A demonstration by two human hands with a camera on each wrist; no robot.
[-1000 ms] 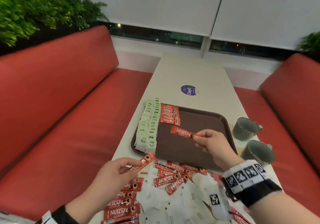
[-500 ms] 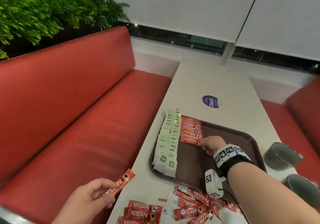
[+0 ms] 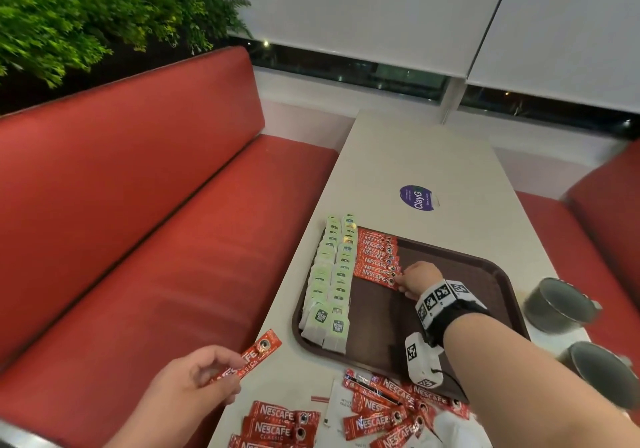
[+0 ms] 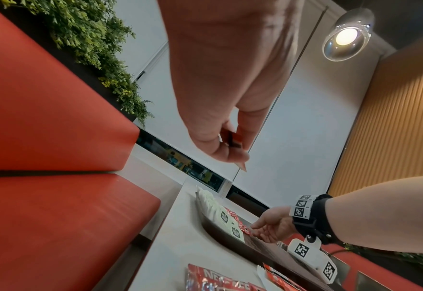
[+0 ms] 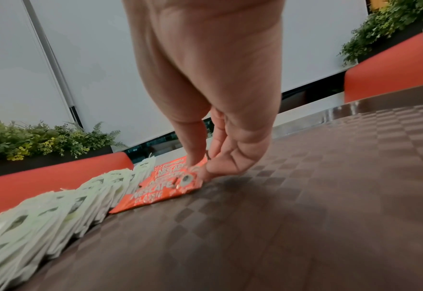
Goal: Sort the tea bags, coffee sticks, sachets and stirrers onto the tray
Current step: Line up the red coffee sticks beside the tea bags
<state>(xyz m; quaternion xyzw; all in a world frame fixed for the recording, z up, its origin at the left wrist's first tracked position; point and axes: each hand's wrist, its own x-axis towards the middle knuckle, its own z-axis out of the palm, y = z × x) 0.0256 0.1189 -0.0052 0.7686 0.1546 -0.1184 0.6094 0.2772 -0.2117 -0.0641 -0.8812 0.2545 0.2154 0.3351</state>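
A brown tray (image 3: 485, 274) holds two rows of pale green tea bags (image 3: 332, 281) along its left side. Beside them lies a row of red Nescafé coffee sticks (image 3: 377, 257). My right hand (image 3: 400, 283) reaches over the tray, its fingertips touching the end of the nearest stick (image 5: 165, 191) in that row. The fingers look fairly straight in the left wrist view. My left hand (image 3: 221, 371) pinches another red coffee stick (image 3: 256, 356) above the table's near left edge. Loose coffee sticks (image 3: 381, 413) and white sachets (image 3: 339, 406) lie in a heap in front of the tray.
Two grey cups (image 3: 561, 305) (image 3: 602, 375) stand right of the tray. A purple sticker (image 3: 417, 198) sits on the white table beyond it. Red benches (image 3: 138, 239) flank the table, with plants behind the left one.
My right hand carried its coffee stick left across the tray and laid it at the near end of the red row. My left hand lifted its stick off the heap, leftward.
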